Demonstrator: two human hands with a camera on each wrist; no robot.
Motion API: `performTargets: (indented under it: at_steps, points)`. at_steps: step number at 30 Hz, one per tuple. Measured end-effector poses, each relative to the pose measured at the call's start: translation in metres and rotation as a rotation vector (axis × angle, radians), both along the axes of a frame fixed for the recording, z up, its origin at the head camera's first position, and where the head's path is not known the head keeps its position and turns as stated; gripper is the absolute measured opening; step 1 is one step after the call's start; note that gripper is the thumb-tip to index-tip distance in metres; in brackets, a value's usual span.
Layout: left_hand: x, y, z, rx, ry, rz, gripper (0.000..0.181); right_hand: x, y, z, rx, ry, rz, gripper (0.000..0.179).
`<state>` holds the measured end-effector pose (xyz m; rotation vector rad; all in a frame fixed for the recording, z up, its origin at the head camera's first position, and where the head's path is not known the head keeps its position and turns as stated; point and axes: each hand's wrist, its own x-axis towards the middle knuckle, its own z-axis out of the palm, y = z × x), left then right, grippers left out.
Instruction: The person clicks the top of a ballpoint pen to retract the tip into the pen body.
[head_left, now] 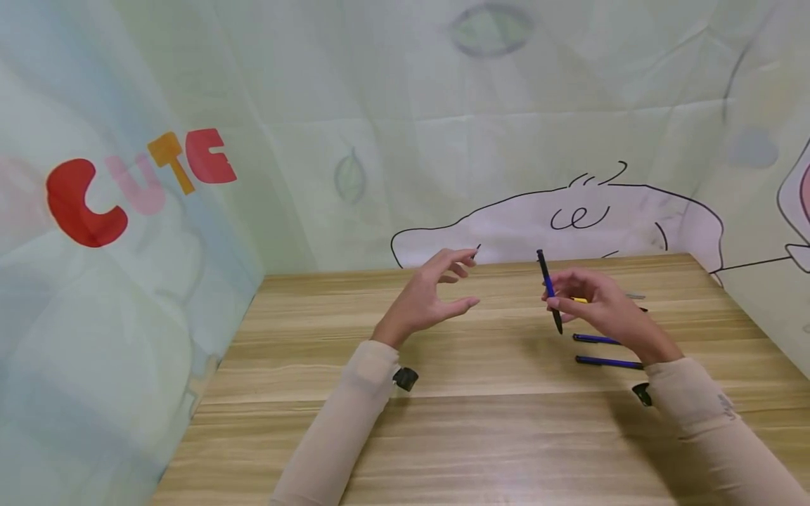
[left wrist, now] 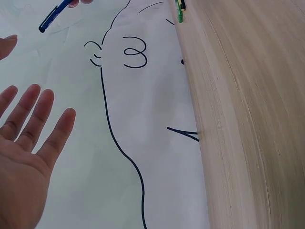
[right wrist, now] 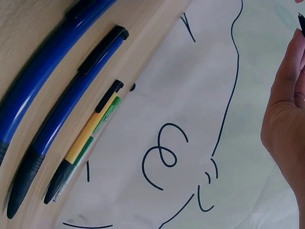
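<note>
Perhaps the blue-barrelled pen (head_left: pixel 547 281) could twist loose: the right hand (head_left: pixel 601 303) pinches it in a seemingly light grip; the left hand (head_left: pixel 425 294), spread, holds nothing.

In the head view, colourful letters (head_left: pixel 148 202) on a pale curtain (head_left: pixel 304 77) spell CUTE towards ten o'clock. A leaf print (head_left: pixel 492 31) sits at one o'clock.

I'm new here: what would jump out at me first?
Probably the colourful word CUTE on the backdrop, at the left. Next, the blue pen that the right hand holds above the wooden table, with the left hand, holding nothing, to its left. Two more blue pens lie nearby.
</note>
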<state>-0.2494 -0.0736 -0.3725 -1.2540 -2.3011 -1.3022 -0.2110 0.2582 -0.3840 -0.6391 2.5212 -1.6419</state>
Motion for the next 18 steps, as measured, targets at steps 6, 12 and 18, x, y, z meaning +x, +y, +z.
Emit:
performTargets:
  at_steps: [6, 12, 18]
  points:
    - [-0.002, 0.006, 0.0, 0.014, 0.015, -0.015, 0.075, 0.0, -0.007, 0.002, -0.031, -0.014, -0.002, 0.032]
    - [-0.002, 0.011, 0.002, 0.017, 0.011, -0.021, 0.074, -0.001, -0.015, 0.003, -0.064, -0.004, 0.0, 0.031]
    - [-0.002, 0.017, 0.003, -0.005, 0.017, -0.004, 0.075, -0.001, -0.022, 0.004, -0.111, -0.009, 0.012, 0.031]
